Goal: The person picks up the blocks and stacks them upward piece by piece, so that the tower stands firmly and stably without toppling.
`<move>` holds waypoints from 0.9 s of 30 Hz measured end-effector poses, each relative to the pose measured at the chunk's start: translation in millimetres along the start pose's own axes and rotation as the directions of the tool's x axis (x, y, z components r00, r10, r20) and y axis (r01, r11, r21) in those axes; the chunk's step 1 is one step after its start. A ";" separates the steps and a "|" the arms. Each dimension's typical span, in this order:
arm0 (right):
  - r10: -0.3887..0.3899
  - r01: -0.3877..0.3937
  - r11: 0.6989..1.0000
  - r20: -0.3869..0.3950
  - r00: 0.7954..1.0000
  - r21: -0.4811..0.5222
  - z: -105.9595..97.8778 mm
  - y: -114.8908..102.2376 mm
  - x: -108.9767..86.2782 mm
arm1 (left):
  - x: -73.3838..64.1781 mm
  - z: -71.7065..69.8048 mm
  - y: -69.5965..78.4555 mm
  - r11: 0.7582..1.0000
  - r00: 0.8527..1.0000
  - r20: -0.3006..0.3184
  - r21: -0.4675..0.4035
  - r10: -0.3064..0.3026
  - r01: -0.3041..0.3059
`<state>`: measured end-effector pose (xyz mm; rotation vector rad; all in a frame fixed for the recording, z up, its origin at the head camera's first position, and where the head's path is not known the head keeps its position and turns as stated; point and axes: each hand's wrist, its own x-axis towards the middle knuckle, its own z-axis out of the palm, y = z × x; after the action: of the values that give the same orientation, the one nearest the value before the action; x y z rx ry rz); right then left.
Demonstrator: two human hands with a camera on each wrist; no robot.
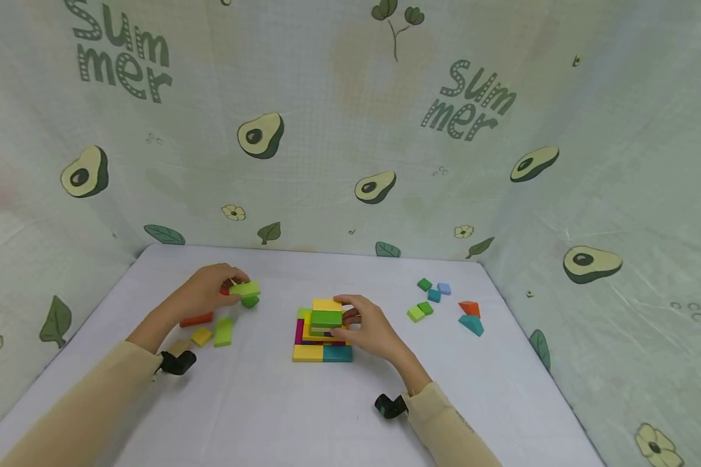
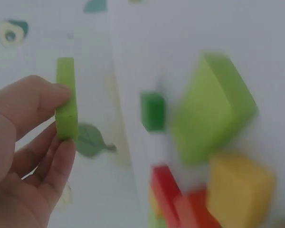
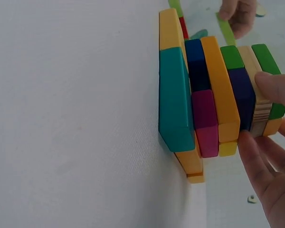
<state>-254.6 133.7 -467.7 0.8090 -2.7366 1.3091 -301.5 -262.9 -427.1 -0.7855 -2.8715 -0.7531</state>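
My left hand [image 1: 209,290] pinches a flat light green block [image 2: 66,111] between thumb and fingers, lifted above the table at the left. A stepped stack of coloured wooden blocks [image 1: 307,353] stands in the middle, its bottom layer showing yellow and teal [image 3: 175,102]. Around the upper right side of this stack, my right hand [image 1: 375,326] holds the top layers with thumb and fingers. Those layers include a green block [image 1: 326,319], a bare-wood block [image 3: 251,66] and a dark blue block [image 3: 241,95]. The fingers partly hide the stack's right side.
Left of the stack lie a light green block [image 1: 223,332], a yellow block [image 1: 201,336], a red-orange block [image 1: 196,320] and a small green block [image 1: 250,302]. On the right are several small green and blue blocks [image 1: 424,284], an orange piece [image 1: 470,308] and a teal piece [image 1: 472,324].
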 end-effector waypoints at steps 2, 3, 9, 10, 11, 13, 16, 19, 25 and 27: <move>0.003 -0.003 1.000 -0.001 1.000 0.001 -0.3 0.1 -0.4 | 6.0 2.9 17.5 0.999 0.999 0.004 -0.025 0.036 -0.036; 0.005 -0.005 1.000 -0.002 1.000 0.000 -0.5 -0.1 -0.4 | 9.5 5.5 26.1 0.998 0.999 0.005 -0.035 0.050 -0.050; 0.001 0.000 1.000 -0.017 1.000 0.026 -1.5 -3.0 -0.2 | 31.2 26.7 69.5 0.988 0.991 0.021 -0.084 0.129 -0.126; -0.001 0.002 1.000 -0.021 1.000 0.028 -1.7 -3.4 0.0 | 33.8 29.6 74.9 0.987 0.990 0.025 -0.092 0.138 -0.136; -0.002 0.003 1.000 -0.024 1.000 0.029 -2.0 -3.8 0.3 | 35.9 32.2 79.8 0.985 0.989 0.030 -0.100 0.142 -0.139; -0.006 0.007 1.000 -0.032 0.999 0.029 -2.5 -5.0 0.5 | 39.6 36.8 88.8 0.982 0.987 0.035 -0.105 0.160 -0.155; -0.016 0.017 1.000 -0.041 0.999 0.024 -3.4 -6.9 1.0 | 44.1 42.3 99.7 0.978 0.983 0.039 -0.113 0.178 -0.173; -0.022 0.023 1.000 -0.046 0.999 0.022 -4.1 -8.2 1.0 | 48.4 47.4 108.1 0.975 0.980 0.040 -0.113 0.196 -0.190; -0.028 0.030 0.999 -0.054 0.998 0.023 -4.6 -8.3 -0.6 | 56.7 57.0 115.6 0.971 0.975 0.044 -0.113 0.216 -0.210; -0.030 0.032 0.999 -0.054 0.998 0.023 -4.6 -8.0 -0.8 | 57.6 58.5 117.2 0.970 0.975 0.051 -0.125 0.217 -0.209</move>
<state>-251.2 133.2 -459.1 0.8027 -2.6619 1.3400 -289.9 -120.7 -415.9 -1.1317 -2.7548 -0.8914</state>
